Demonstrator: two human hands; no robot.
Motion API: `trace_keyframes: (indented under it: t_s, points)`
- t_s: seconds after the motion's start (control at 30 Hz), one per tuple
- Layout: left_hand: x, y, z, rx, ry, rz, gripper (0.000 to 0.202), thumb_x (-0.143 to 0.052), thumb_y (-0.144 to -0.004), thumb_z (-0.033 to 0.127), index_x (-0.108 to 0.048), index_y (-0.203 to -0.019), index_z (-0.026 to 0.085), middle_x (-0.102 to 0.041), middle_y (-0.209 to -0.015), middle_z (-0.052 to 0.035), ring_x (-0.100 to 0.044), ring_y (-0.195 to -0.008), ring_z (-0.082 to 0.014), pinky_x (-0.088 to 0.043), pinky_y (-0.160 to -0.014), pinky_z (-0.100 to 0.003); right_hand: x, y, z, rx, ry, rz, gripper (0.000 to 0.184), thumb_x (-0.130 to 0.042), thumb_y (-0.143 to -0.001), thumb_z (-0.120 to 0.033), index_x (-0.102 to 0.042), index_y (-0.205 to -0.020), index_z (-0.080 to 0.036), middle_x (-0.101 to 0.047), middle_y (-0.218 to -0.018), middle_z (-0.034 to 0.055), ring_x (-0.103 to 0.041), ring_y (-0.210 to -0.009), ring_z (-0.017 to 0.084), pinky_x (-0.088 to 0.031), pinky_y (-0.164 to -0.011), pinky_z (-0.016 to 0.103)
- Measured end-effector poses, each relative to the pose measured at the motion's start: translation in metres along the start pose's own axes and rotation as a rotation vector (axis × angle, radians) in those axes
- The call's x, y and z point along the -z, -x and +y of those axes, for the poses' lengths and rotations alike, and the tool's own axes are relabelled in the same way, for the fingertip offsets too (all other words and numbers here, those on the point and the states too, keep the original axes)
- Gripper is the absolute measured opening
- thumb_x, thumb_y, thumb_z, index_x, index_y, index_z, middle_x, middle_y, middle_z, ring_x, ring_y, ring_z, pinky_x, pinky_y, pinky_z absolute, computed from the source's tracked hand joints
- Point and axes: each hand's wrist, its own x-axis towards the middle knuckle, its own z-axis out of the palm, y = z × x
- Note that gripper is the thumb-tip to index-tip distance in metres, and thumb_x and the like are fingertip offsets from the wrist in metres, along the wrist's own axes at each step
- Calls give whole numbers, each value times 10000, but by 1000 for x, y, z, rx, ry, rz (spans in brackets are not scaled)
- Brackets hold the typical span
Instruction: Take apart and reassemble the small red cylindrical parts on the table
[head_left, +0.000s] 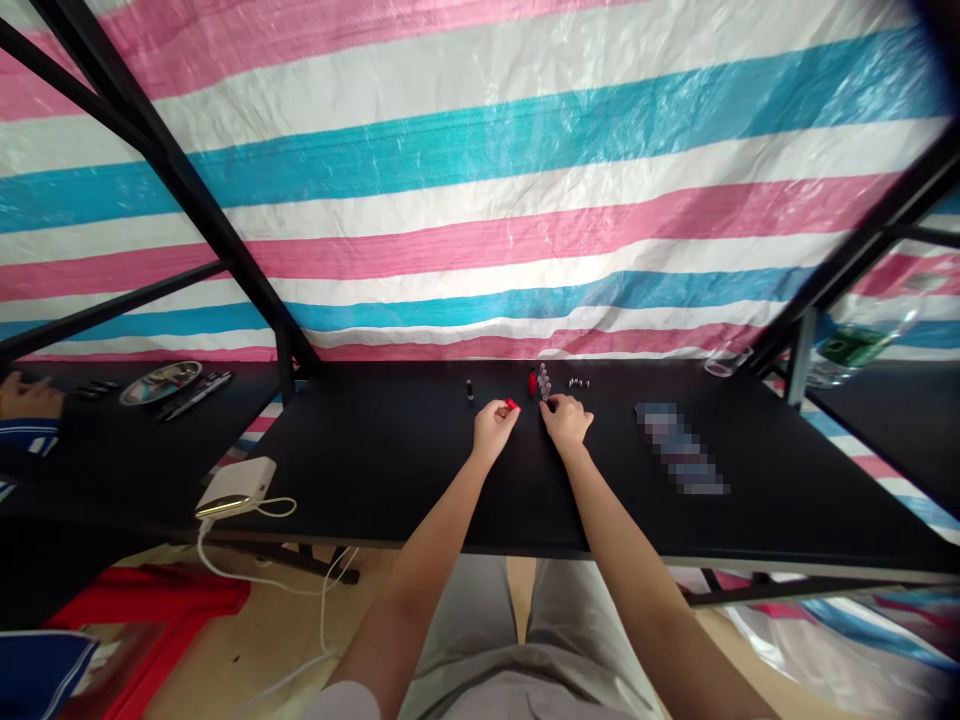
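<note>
My left hand (493,430) is closed in a pinch around a small red piece (512,403) above the black table. My right hand (568,420) has its fingers drawn together at the near end of a group of small clear-grey cylinders (544,380); what its fingertips grip, if anything, is too small to tell. Just left of that group stands a small red cylinder (532,381). A small black cylinder (470,390) is upright farther left, beyond my left hand. Several tiny shiny pieces (579,383) form a row to the right of the cylinders.
A blurred-out flat object (681,448) lies right of my hands. At the table's left edge sits a white box (238,486) with a cable. A clear cup (727,360) is at the back right. On the left table are a tray (161,383) and another person's hand (30,398).
</note>
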Motion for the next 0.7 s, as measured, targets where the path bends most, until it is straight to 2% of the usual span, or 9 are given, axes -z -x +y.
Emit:
trace_keyframes:
  t_s: [0.17,0.37,0.57,0.7]
  points:
    - [-17,-22,-3,-143,-243,-83,85,-631,-671,266,-631,-705,188,-610,-657,-10,-504,-573,-104,-395,-603,-225,4,7,1,36,-27,53,208,-467,-779,-305,-604,-850,-166,-610,-870,100,-493,-852,232,-269,-718,344]
    - [-32,-43,-10,-232,-533,-98,32,-614,-702,216,-627,-688,190,-611,-694,-26,-521,-640,-136,-391,-665,-258,12,8,-5,-68,-143,152,219,-396,-726,-186,-538,-891,-162,-610,-823,74,-511,-841,219,-269,-737,335]
    - [-37,-46,-13,-264,-794,-114,59,-602,-737,235,-625,-771,192,-604,-788,-53,-525,-783,-186,-377,-723,-292,14,8,-6,-101,-177,136,211,-383,-718,-174,-516,-882,-166,-610,-820,65,-520,-839,215,-273,-750,338]
    - [-39,-47,-12,-235,-888,-147,93,-588,-758,271,-616,-800,193,-593,-825,-65,-517,-842,-204,-368,-757,-309,13,8,-5,-84,-168,130,198,-389,-716,-179,-528,-857,-166,-604,-802,67,-516,-822,211,-280,-741,334]
